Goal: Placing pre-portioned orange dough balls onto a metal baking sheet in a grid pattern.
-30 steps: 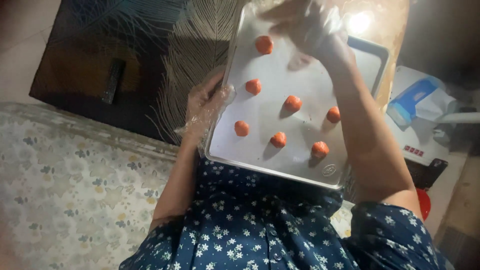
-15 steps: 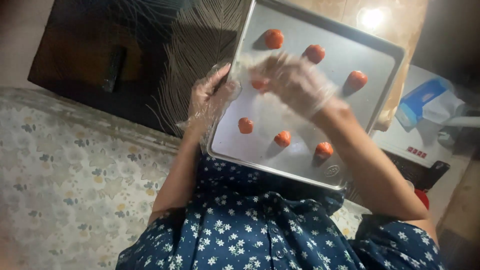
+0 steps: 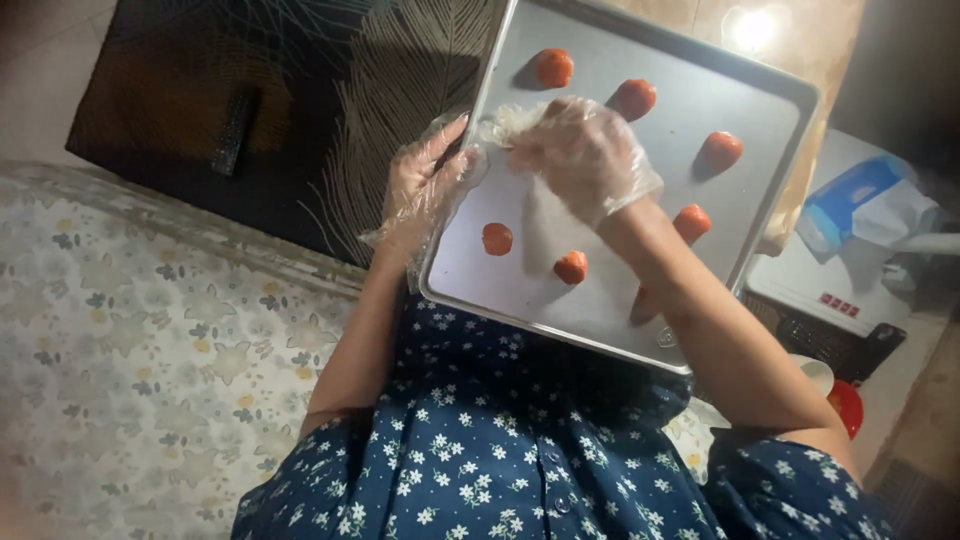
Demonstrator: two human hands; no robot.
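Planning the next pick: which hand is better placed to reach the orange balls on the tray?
Right hand: it is over the baking tray amid the orange balls; the left hand grips the tray's edge.

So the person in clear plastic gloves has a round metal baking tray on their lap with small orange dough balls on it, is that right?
Not quite: the grey metal baking tray is rectangular with rounded corners, not round, as the head view shows. The rest holds: the gloved left hand and right hand meet at its edge, and small orange dough balls sit on it.
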